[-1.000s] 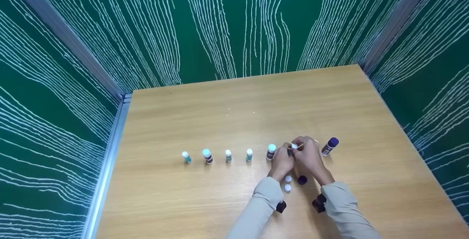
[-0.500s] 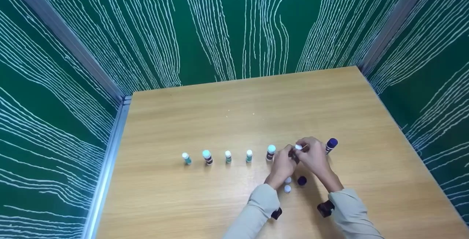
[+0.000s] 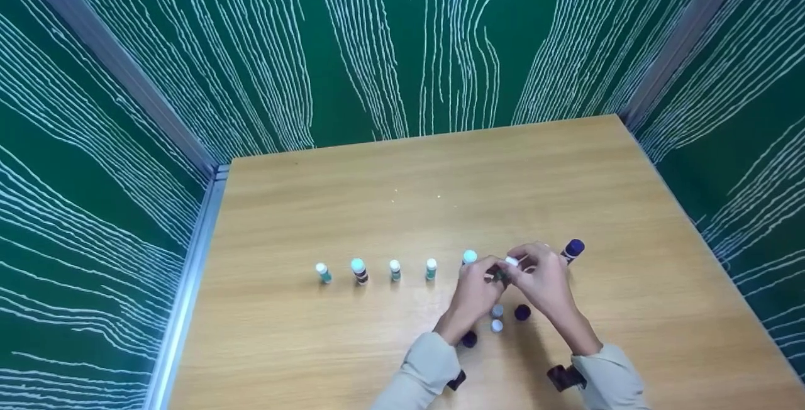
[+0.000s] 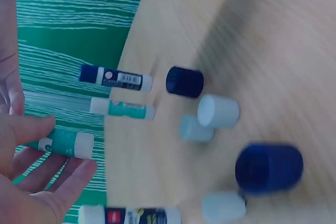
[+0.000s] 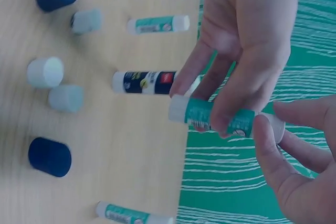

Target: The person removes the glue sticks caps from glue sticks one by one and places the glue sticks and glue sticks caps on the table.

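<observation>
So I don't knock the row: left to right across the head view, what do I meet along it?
First small teal tube, larger pale-topped dark tube, second small teal tube, third small teal tube, left hand, right hand, dark-topped tube.

The left hand (image 5: 247,66) partly hides the green glue stick (image 5: 199,113) in the right wrist view.

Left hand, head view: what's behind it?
A pale-capped glue stick: its top shows just past the left hand, which covers the lower body. Anything else fully behind the hand cannot be seen.
</observation>
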The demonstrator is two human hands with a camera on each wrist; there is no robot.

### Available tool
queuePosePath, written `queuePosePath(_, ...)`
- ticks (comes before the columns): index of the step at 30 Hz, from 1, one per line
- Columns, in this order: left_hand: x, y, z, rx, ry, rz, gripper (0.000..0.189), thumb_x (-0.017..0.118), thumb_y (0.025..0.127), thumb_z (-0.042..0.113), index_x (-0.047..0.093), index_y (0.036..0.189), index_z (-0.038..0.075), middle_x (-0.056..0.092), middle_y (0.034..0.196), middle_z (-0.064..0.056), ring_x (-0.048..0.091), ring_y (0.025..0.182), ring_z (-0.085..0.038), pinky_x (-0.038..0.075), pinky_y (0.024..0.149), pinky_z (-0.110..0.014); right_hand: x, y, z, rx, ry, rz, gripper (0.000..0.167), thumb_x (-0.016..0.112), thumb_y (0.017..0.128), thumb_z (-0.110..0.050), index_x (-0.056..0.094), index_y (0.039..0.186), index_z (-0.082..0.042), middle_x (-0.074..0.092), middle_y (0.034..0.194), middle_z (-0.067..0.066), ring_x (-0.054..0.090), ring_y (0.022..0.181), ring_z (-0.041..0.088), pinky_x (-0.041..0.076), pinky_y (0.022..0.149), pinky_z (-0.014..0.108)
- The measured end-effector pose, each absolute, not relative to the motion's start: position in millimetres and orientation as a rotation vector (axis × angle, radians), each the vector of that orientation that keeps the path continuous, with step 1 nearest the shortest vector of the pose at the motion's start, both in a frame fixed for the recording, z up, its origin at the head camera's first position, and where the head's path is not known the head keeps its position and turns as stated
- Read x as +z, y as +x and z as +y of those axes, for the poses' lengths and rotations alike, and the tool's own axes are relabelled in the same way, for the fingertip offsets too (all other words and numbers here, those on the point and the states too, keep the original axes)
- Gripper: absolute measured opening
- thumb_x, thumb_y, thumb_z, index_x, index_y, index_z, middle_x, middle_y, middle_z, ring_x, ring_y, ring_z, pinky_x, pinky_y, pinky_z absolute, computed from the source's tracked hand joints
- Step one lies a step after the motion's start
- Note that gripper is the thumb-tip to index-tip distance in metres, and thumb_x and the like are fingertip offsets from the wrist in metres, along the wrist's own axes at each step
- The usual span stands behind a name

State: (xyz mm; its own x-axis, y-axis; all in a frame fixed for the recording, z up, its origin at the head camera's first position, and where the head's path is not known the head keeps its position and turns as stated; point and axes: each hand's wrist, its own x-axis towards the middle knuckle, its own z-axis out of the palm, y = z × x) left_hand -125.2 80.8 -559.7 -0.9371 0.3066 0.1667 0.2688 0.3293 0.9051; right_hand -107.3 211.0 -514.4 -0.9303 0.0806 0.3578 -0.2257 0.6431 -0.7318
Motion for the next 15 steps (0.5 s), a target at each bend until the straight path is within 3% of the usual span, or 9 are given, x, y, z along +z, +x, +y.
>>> queuePosePath(9,-553.1,-111.4,41.9,1.656,0.628,2.596,0.022,0.069,0.083,0.004,0.069,0.103,0.012,0.067,0.096,0.005,0.063,0.092,-0.008,0.053,0.08,-0.019,-504.3,-94.6,190.6,1.306,0.203,-2.568,0.011,0.077,0.075,-0.001,0.07,0.083,-0.004,0.064,0.08,0.002,0.063,0.069,0.014,0.056,0.059,0.025)
queuePosePath(15,-552.4,-103.3,21.0,1.653,0.625,2.575,0.026,0.07,0.083,0.003,0.069,0.108,0.011,0.068,0.102,0.004,0.062,0.093,-0.004,0.05,0.081,-0.014,-503.9,-92.0,177.4,1.367,0.276,-2.586,0.013,0.078,0.075,-0.001,0.07,0.083,-0.007,0.063,0.079,-0.002,0.062,0.069,0.012,0.056,0.058,0.022)
